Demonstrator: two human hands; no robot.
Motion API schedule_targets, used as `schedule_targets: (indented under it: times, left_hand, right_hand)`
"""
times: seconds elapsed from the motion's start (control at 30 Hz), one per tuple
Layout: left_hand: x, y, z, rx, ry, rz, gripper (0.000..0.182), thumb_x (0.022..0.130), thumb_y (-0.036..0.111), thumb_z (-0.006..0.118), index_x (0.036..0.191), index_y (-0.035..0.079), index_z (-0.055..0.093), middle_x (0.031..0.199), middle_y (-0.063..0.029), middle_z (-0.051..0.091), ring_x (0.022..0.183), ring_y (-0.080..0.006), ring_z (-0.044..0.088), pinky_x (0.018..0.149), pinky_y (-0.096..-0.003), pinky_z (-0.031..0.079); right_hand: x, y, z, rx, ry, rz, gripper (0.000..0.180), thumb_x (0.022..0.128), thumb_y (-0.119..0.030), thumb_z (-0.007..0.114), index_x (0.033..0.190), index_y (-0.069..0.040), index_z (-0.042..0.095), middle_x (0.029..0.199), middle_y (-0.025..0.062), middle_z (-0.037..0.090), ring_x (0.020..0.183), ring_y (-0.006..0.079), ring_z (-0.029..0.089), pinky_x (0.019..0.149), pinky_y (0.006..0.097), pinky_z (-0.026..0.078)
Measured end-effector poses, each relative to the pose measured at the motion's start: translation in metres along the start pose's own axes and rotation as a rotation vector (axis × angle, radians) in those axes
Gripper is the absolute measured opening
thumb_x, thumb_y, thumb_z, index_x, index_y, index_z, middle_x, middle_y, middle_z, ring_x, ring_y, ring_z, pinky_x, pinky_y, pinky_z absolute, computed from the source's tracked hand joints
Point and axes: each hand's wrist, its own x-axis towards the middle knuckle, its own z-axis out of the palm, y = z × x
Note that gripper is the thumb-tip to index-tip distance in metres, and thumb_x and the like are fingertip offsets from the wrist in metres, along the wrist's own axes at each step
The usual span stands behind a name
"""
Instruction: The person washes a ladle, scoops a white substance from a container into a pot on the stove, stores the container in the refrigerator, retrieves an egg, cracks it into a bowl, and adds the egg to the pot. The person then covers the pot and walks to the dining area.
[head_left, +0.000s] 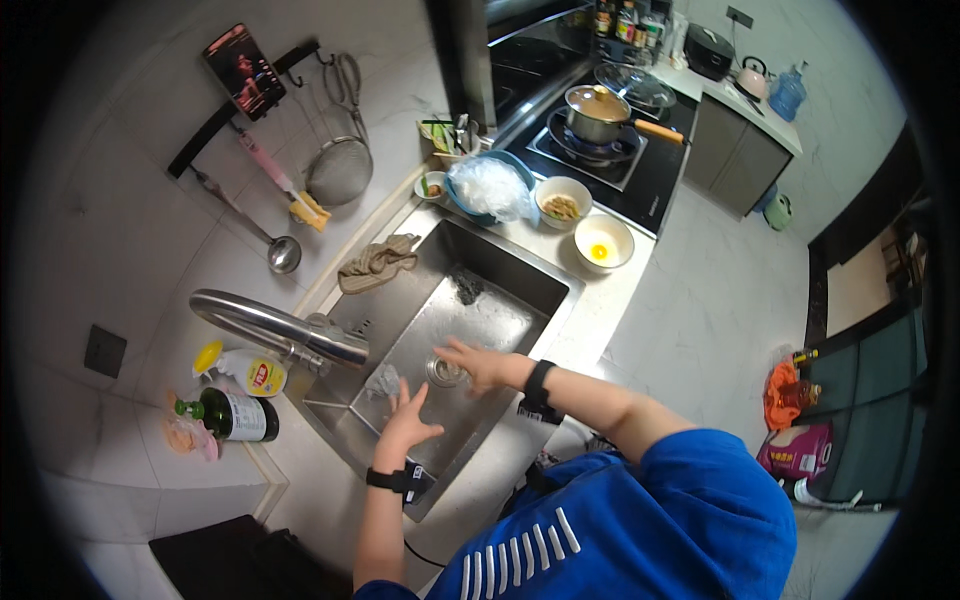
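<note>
Both my hands hover in or just above a stainless steel sink (517, 330). My left hand (409, 424) has its fingers spread and holds nothing, close to a small crumpled greyish piece (382, 381) whose material I cannot make out. Over the round drain (442, 367), partly covering it, is my right hand (484, 366); its fingers are apart with nothing visible in them. A dark scouring pad (467, 286) lies at the basin's far end. The curved steel faucet (285, 330) reaches over the sink's left side. A brown cloth (379, 264) is draped on the sink's back ledge.
Beyond the sink stand a bowl with an egg yolk (604, 244), a bowl of food (562, 202) and a blue basin with a plastic bag (491, 187). A lidded pot (598, 116) sits on the lit stove. A spray bottle (251, 371) and green pump bottle (236, 415) are left.
</note>
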Motion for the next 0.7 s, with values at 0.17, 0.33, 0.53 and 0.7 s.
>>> schedule_targets:
  times: [0.17, 0.33, 0.53, 0.7]
  left_hand:
    - [-0.017, 0.003, -0.008, -0.315, 0.151, 0.316, 0.077, 0.066, 0.021, 0.077, 0.133, 0.009, 0.039, 0.119, -0.0195, 0.053, 0.113, -0.0334, 0.049, 0.099, -0.0398, 0.035]
    - [-0.017, 0.011, -0.016, 0.311, 0.142, -0.121, 0.056, 0.077, 0.037, 0.066, 0.120, 0.003, 0.054, 0.122, -0.0219, 0.051, 0.117, -0.0311, 0.048, 0.097, -0.0371, 0.037]
    - [-0.048, 0.084, -0.012, -0.277, 0.188, 0.138, 0.056, 0.079, 0.034, 0.063, 0.121, 0.000, 0.050, 0.122, -0.0232, 0.051, 0.116, -0.0329, 0.048, 0.096, -0.0368, 0.038]
    - [-0.062, 0.214, 0.014, -0.280, -0.016, 0.255, 0.052, 0.080, 0.032, 0.064, 0.120, 0.000, 0.052, 0.113, -0.0213, 0.057, 0.107, -0.0286, 0.055, 0.089, -0.0331, 0.043]
  right_hand:
    - [0.006, 0.006, -0.003, 0.567, -0.291, 0.005, 0.063, 0.067, -0.034, 0.074, 0.124, -0.018, 0.052, 0.125, 0.0177, 0.051, 0.116, 0.0301, 0.048, 0.096, 0.0590, 0.032]
    - [-0.002, 0.010, -0.012, 0.080, -0.045, -0.088, 0.041, 0.077, -0.032, 0.062, 0.109, -0.007, 0.060, 0.105, 0.0175, 0.061, 0.100, 0.0318, 0.057, 0.089, 0.0396, 0.043]
    - [-0.067, 0.054, -0.057, 0.651, -0.205, -0.208, 0.035, 0.080, -0.028, 0.059, 0.106, -0.003, 0.059, 0.091, 0.0130, 0.065, 0.087, 0.0281, 0.061, 0.075, 0.0370, 0.047]
    - [-0.197, 0.158, -0.125, 0.924, -0.123, -0.203, 0.036, 0.083, -0.024, 0.059, 0.110, 0.000, 0.057, 0.086, 0.0113, 0.064, 0.078, 0.0207, 0.061, 0.070, 0.0315, 0.048]
